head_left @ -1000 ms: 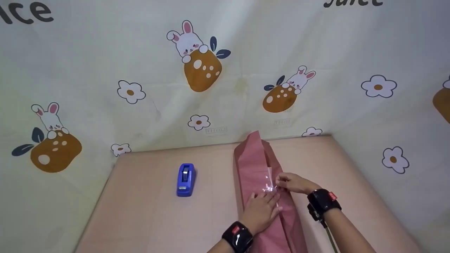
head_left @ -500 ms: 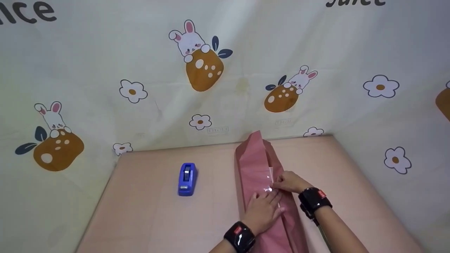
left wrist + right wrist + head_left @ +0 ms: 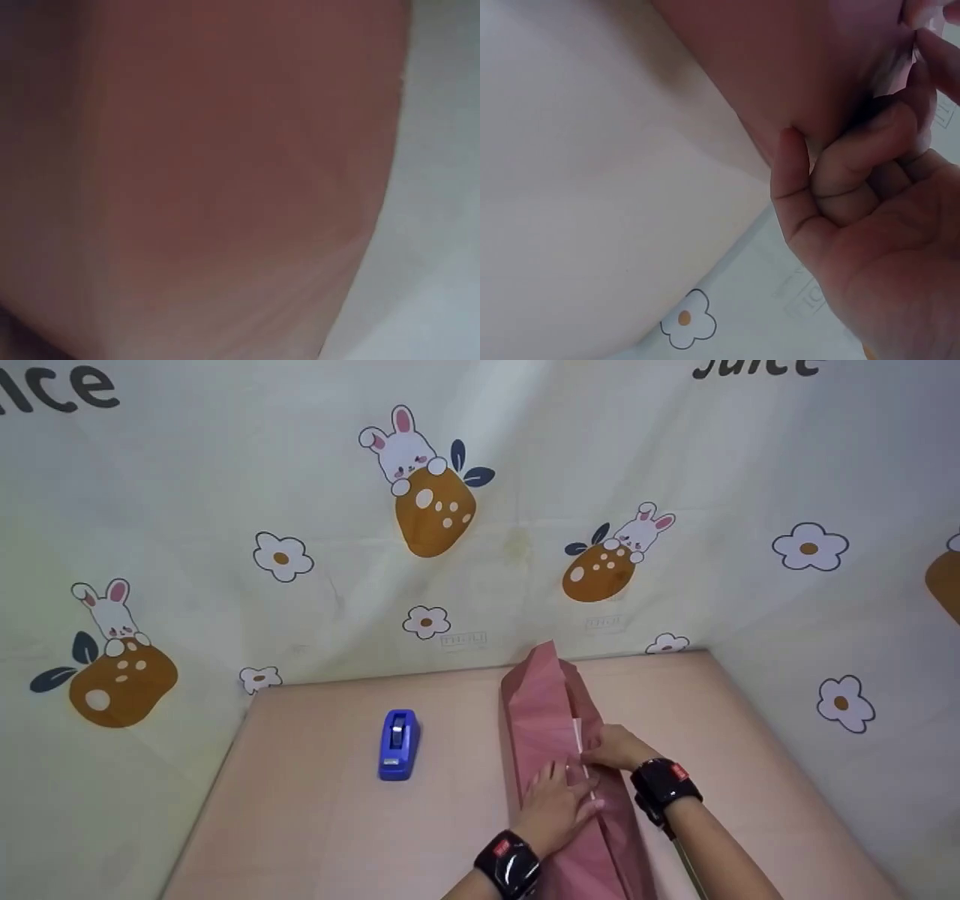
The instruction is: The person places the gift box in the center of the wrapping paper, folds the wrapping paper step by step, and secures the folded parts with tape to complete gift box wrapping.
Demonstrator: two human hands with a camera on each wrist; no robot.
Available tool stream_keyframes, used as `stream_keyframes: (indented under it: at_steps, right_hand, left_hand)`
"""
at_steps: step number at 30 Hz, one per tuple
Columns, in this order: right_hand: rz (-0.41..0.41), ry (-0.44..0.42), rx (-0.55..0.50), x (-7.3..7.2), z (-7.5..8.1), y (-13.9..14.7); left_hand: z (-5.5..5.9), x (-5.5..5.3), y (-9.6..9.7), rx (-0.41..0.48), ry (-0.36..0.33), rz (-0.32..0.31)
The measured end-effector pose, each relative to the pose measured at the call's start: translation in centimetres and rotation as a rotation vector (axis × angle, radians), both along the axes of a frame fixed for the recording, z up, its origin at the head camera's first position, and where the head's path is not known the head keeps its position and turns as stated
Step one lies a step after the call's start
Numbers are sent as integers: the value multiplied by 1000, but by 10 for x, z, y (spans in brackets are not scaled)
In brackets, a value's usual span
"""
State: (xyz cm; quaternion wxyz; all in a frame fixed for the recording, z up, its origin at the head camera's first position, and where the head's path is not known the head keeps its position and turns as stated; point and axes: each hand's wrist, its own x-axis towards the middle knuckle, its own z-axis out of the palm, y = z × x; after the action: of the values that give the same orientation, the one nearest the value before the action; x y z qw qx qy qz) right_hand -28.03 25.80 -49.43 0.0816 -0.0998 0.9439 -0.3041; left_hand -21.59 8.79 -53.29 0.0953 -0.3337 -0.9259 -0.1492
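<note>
Far left to far right: one pale backdrop (image 3: 187,472), printed with six flowers, three whole rabbit-and-fruit motifs, and a fourth motif cut off at the right edge; two fragments of dark lettering, upper left and upper right.

Lower half of frame: one pinkish-beige worktop (image 3: 300,795).

Left of centre: one blue tape dispenser (image 3: 398,744), standing on the worktop, well apart from both hands.

Lower centre: one left hand (image 3: 553,812), fingers extended and laid flat on the paper; one black wristband (image 3: 508,866) with one red tag.

Right of centre, running from mid-frame to the bottom edge: one long pink paper package (image 3: 534,720), lying on the worktop, with one lengthwise seam; one narrow white strip (image 3: 577,733) along that seam.

Right of the package: one right hand (image 3: 619,746), near the left, fingers curled, pinching at the seam; whether paper or strip lies between the tips cannot be told. One black wristband (image 3: 666,790) with one red tag; one thin greenish cord (image 3: 688,866) below it.
</note>
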Motion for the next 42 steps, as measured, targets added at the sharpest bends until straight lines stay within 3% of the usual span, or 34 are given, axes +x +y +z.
stream_keyframes:
  at_steps: [5,9,13,17,21,24,31,36,42]
  right_hand:
    - [-20,-9,35,2,6,-4]
    - [-91,-20,167,5,14,-9]
    - [-141,-29,317,9,18,-12]
    - [-172,-31,392,15,16,-9]
    - [-211,-28,426,20,12,-5]
    - [-244,-76,392,23,6,0]
    - [-284,-240,179,20,-13,10]
    - [-302,-237,50,20,-27,13]
    - [-359,-196,-102,30,-35,12]
  left_hand:
    - [3,-1,-3,-35,-24,-13]
    - [5,-1,-4,-80,-24,-23]
    - [5,0,-4,-93,23,-11]
    - [5,2,-5,-107,83,-8]
    - [6,4,-5,-133,72,-2]
    - [6,5,-5,-155,35,2]
    - [5,6,-9,-160,-18,-13]
    - [3,13,-15,-152,-32,-42]
    - [-2,21,-28,-16,-92,-112]
